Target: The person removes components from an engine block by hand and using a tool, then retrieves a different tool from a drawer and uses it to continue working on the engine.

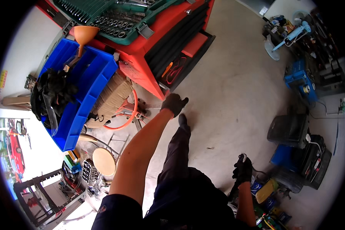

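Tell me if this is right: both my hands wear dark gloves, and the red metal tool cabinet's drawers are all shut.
Not all shut: the head view shows one black drawer of the cabinet pulled open. Left hand and right hand are indeed dark-gloved.

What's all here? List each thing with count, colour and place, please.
Tool cabinet: 1, red, top centre
Drawer: 1, black, open in cabinet
Tool case: 1, green, on the cabinet
Funnel: 1, orange, beside the tray
Divided tray: 1, blue, left of cabinet
Heap: 1, black, on tray
Hoop: 1, orange, right of tray
Round disc: 1, tan, lower left
Metal frame: 1, dark, bottom left
Car: 1, red, far left
Fan: 1, pale blue, upper right
Boxy unit: 1, blue, right
Boxy container: 1, black, right
Smaller clutter: uncountable, mixed colours, both sides
Floor: 1, grey, centre
Left hand: 1, dark glove, near cabinet corner
Right hand: 1, dark glove, lower right
Leg: 1, dark trousers, centre
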### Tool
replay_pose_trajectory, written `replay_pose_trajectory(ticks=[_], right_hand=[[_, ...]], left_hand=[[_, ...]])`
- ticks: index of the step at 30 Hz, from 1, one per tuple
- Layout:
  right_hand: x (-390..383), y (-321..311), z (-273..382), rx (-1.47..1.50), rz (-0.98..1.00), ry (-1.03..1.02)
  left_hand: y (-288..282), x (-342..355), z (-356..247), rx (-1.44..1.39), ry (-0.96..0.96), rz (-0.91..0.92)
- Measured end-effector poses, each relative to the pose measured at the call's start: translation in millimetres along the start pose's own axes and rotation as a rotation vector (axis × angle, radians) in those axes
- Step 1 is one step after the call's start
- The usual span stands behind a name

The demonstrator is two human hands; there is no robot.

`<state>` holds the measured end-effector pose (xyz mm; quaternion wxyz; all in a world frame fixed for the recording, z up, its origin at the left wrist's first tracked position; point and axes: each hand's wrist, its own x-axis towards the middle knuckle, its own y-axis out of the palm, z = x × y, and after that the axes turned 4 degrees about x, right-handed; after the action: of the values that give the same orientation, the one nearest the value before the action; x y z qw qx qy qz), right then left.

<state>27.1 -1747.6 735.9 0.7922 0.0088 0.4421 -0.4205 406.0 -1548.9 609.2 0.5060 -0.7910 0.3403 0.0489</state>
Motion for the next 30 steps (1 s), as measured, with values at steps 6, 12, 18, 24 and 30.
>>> replay_pose_trajectory(ticks=[6,12,18,24,30], right_hand=[[114,11,104,-0.297,-0.031,0.059],[197,42,222,-0.295,-0.083,0.048],[332,122,304,-0.250,0.411,-0.045],[446,255,302,-0.888,0.765,-0.408],[485,305,276,-1.071,0.894,-0.364]], left_hand=[[28,138,3,0.227,-0.158,-0.073],[45,144,-21,0.169,-0.269,0.066],[56,119,-83,-0.236,-0.552,0.192],[85,120,-40,-0.560,-0.481,-0.241],[47,172,38,-0.173,-0.609,-0.476]])
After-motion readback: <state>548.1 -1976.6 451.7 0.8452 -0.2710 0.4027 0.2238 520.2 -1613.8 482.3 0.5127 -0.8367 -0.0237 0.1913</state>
